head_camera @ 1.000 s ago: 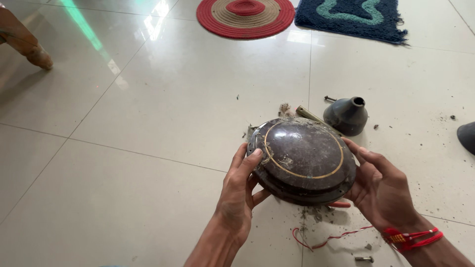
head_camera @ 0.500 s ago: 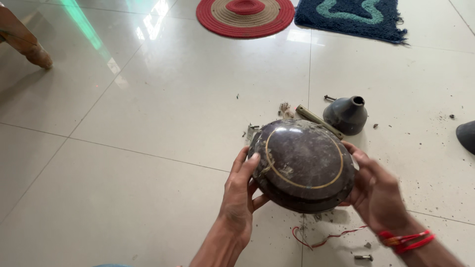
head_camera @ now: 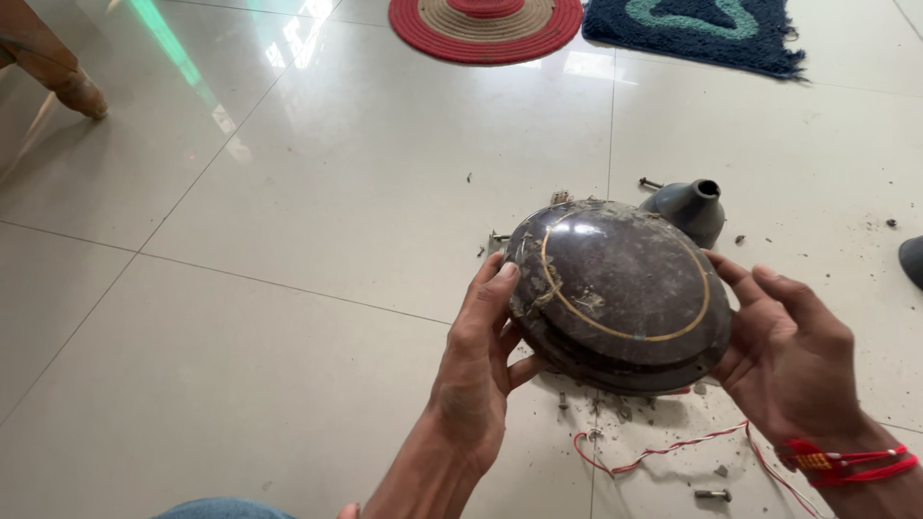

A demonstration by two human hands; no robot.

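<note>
I hold a round, dark brown domed metal housing (head_camera: 620, 293) with a thin gold ring on its dusty top, lifted above the tiled floor and tilted toward me. My left hand (head_camera: 481, 360) grips its left rim, thumb on top. On the right rim rests my right hand (head_camera: 788, 351), fingers spread along the edge, a red thread band on that wrist. A red and white wire (head_camera: 663, 447) trails on the floor beneath the housing.
A grey cone-shaped cover (head_camera: 690, 207) stands on the floor just behind the housing. Dirt crumbs and small screws (head_camera: 711, 494) lie scattered around. Farther back are a round red mat (head_camera: 486, 24) and a blue rug (head_camera: 702, 29). A wooden furniture leg (head_camera: 58, 72) is at far left.
The housing has been tipped and turned a little in my hands, its top now facing me more. Both hands keep their hold on the rim.
</note>
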